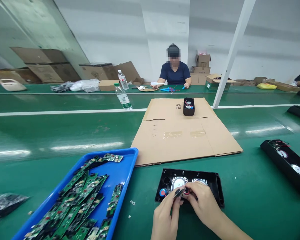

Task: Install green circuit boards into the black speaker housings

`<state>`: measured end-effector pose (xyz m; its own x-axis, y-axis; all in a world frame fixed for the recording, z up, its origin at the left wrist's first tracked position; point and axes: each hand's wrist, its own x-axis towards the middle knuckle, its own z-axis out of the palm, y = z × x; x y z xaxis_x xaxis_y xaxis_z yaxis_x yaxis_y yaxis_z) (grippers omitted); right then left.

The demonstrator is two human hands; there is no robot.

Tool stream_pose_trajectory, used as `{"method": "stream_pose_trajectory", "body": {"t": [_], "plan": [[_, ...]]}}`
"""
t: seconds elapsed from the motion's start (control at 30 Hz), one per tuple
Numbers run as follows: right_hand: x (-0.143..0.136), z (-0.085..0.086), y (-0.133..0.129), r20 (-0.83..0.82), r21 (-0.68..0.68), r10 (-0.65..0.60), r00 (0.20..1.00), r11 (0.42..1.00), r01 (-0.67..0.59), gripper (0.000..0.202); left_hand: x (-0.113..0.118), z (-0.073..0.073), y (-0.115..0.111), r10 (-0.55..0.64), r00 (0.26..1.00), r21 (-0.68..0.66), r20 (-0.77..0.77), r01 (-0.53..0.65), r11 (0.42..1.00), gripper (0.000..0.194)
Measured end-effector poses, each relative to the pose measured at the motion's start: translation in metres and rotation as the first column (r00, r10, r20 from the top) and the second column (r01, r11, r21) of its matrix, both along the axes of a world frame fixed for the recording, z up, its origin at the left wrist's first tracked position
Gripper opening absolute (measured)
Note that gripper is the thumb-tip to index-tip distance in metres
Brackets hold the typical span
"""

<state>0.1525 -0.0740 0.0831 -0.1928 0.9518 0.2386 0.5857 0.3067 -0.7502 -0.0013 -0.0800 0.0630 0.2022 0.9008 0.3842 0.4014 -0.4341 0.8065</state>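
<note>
A black speaker housing (216,183) lies open side up on the green table before me. Two round speaker drivers (178,182) and a blue cylindrical part (162,192) sit inside it. Above its front edge, my left hand (165,213) pinches a small circuit board (179,192), seen nearly edge-on. My right hand (204,202) has its fingertips closed at the board's right end, by a bit of red wire (187,191). Fingers hide most of the board, and I cannot make out exactly what the right fingertips grip.
Left of my hands stands a blue tray (131,160) with several green circuit boards (80,190). Beyond lies a cardboard sheet (185,143) bearing another speaker housing (189,107). One more housing (287,166) is at right. A bottle (123,97), a post (233,50) and a seated co-worker (175,73) are farther off.
</note>
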Motion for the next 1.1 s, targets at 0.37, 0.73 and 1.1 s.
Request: {"method": "stream_pose_trajectory", "body": {"t": [0.37,0.73,1.1], "plan": [[0.001,0.015,0.007,0.538,-0.234,0.038,0.842,0.966,0.106,0.03,-0.007,0.024,0.01,0.16,0.984,0.243,-0.072,-0.138,0.96,0.011],[0.014,0.011,0.007,-0.014,-0.162,-0.15,0.989,0.976,0.146,0.012,-0.005,0.021,0.008,0.153,0.988,0.025,-0.013,-0.153,0.988,0.021],[0.013,0.003,0.001,-0.082,0.127,0.086,0.993,0.989,-0.075,0.026,-0.006,0.011,0.009,0.128,0.991,-0.085,0.023,-0.126,0.988,0.015]]}}
